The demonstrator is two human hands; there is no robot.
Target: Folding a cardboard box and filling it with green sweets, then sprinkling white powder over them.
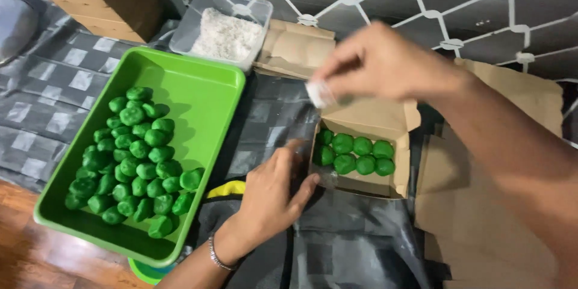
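Grey checked cloth covers the floor where a small brown cardboard box (385, 176) sits with its flaps up, holding two rows of green dough balls (354, 155). They look soft and easily dented, best lifted lightly from the sides. Beside the box's near wall rests the left hand (274, 195), fingers apart and flat. Above the box, the right hand (385, 63) has its fingers pinched on a small white piece (319, 93). Further left sit a green tray (198, 93) piled with more balls and a clear tub of white shreds (224, 33).
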